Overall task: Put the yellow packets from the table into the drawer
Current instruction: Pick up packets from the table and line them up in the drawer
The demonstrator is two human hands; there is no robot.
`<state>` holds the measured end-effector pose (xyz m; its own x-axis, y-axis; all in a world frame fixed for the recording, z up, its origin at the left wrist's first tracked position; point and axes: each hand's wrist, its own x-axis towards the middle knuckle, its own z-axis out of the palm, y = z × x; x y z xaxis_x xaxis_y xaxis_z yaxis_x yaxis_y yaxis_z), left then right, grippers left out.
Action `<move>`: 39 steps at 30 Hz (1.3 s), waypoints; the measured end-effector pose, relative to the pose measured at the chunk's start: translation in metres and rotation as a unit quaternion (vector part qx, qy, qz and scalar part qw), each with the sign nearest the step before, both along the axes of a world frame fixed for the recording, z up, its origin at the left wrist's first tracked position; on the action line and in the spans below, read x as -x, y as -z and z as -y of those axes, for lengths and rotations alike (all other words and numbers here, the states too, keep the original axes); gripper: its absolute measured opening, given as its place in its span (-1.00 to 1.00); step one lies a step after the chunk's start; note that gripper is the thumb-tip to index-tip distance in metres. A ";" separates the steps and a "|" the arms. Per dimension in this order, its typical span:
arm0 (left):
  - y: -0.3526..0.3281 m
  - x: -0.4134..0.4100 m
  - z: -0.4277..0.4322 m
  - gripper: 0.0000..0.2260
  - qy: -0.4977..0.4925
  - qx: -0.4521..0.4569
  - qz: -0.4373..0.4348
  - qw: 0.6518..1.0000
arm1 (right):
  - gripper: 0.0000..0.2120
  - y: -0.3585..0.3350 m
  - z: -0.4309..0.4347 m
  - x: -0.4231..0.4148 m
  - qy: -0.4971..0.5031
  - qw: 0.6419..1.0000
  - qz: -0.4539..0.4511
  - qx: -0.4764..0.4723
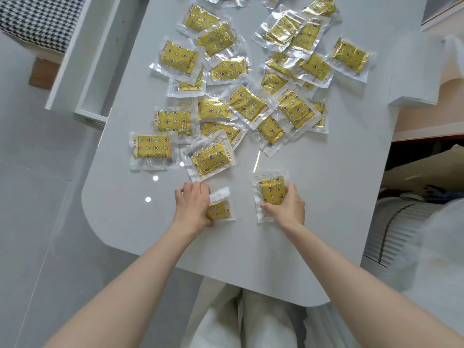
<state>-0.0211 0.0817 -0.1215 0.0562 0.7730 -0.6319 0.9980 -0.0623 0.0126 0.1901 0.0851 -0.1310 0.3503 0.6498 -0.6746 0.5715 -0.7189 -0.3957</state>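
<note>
A: How far along is this?

B: Early, I'd judge. The desk [326, 197] carries a big loose heap of yellow packets [241, 96], many overlapping, spread from the middle to the far edge.

A: And the drawer?

B: The drawer [93, 79] stands pulled open off the desk's left side. The part of its inside that shows looks bare, though I can't see all of it.

A: What are the hands doing?

B: The left hand [192, 205] lies over a packet [221, 209] near the front edge, fingers curled down around it, thumb tucked under its near corner. The right hand [287, 207] grasps another packet [270, 194] just beside it, thumb on the near edge, fingers on the right edge. Both packets look flat on the desk, not lifted.

A: So what's left?

B: Nearly everything: these two need carrying to the drawer, then the whole heap.
</note>
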 end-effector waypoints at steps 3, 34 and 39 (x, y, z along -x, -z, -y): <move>0.002 0.008 0.002 -0.47 0.040 0.019 0.028 0.999 | -0.50 0.001 -0.003 -0.001 0.004 1.000 -0.010 0.017; -0.026 -0.008 -0.046 -0.49 -0.189 -0.098 0.213 0.954 | -0.86 -0.016 0.006 -0.022 0.028 0.986 -0.152 0.062; -0.063 -0.002 -0.014 -0.55 -0.343 -0.059 0.243 0.905 | -0.91 -0.060 0.032 -0.024 0.093 0.969 -0.222 0.057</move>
<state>-0.0193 0.0952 -0.0587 -0.2125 0.7920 -0.5723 0.6805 0.5403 0.4949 0.2141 0.0533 -0.0708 0.1123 0.5154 -0.8496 0.2186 -0.8468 -0.4848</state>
